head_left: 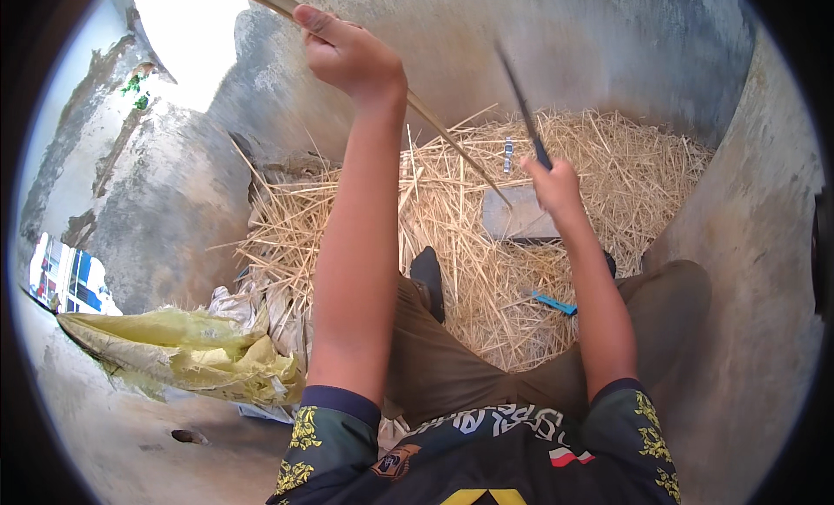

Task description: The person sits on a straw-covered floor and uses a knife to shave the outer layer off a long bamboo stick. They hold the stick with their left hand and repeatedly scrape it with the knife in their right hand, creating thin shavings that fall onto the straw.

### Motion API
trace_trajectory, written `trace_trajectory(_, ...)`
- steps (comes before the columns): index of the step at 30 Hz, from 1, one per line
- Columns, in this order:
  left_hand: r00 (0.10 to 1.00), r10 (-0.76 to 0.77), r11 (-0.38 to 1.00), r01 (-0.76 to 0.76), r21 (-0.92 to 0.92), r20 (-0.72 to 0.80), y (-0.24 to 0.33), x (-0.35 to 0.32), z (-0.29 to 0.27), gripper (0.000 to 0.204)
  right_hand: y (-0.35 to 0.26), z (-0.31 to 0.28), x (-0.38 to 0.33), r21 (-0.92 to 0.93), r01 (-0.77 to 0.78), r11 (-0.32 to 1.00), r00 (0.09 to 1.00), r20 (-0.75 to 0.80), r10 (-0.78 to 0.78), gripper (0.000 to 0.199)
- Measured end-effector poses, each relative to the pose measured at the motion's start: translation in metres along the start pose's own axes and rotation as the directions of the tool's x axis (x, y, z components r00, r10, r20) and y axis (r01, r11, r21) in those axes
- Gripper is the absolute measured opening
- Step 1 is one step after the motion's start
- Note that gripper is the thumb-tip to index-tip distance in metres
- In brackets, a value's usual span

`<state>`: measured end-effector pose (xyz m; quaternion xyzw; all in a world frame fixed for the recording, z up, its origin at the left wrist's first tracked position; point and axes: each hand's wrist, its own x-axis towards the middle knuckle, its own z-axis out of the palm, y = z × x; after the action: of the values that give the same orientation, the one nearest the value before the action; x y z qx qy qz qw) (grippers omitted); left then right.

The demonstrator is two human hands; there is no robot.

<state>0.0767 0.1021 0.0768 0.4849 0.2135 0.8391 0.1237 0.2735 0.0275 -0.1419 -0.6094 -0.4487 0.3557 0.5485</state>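
Observation:
My left hand (352, 57) is raised at the upper left, its fingers closed round a long, pale bamboo strip (447, 138). The strip slants down to the right, and its lower end meets a flat grey-brown block (526, 211) lying on the straw. Above that block's right side, my right hand (558, 192) grips a long knife (521, 101) by its dark handle. The blade points up and slightly left, apart from the strip and a little blurred.
Straw-like shavings (486, 288) cover the floor between my legs. A blue tool (554, 303) lies on them, and a small silvery strip (508, 155) lies beyond the block. A torn yellow sack (187, 353) sits at left. Curved grey walls (591, 53) surround me closely.

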Motion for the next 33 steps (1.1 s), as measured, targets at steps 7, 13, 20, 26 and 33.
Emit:
trace_trajectory(7,0.998,-0.053,0.991,0.051,-0.126,-0.015,0.023,-0.015,0.022,0.052,0.076,0.055,-0.037,0.251,0.235,0.939,0.906,-0.407,-0.118,0.031)
trace_trajectory(13,0.994,-0.098,0.993,0.094,-0.071,-0.043,0.012,-0.012,0.024,0.053,0.125,0.01,-0.034,-0.008,-0.509,0.861,0.856,-0.11,0.506,0.025)
trace_trajectory(20,0.986,0.055,0.99,-0.033,0.136,-0.157,0.008,-0.007,0.009,0.058,-0.034,0.005,-0.057,0.455,0.265,0.85,0.944,-0.303,-0.132,0.029)
trace_trajectory(26,0.998,-0.039,0.997,0.042,0.071,-0.046,0.017,-0.022,0.03,0.06,0.142,0.018,-0.041,-0.099,-0.636,0.765,0.715,0.299,0.632,0.027)
trace_trajectory(33,0.984,0.056,0.976,-0.018,0.218,-0.167,-0.003,0.003,0.008,0.06,-0.013,-0.006,-0.044,0.244,-0.039,0.969,0.981,-0.174,0.083,0.032)
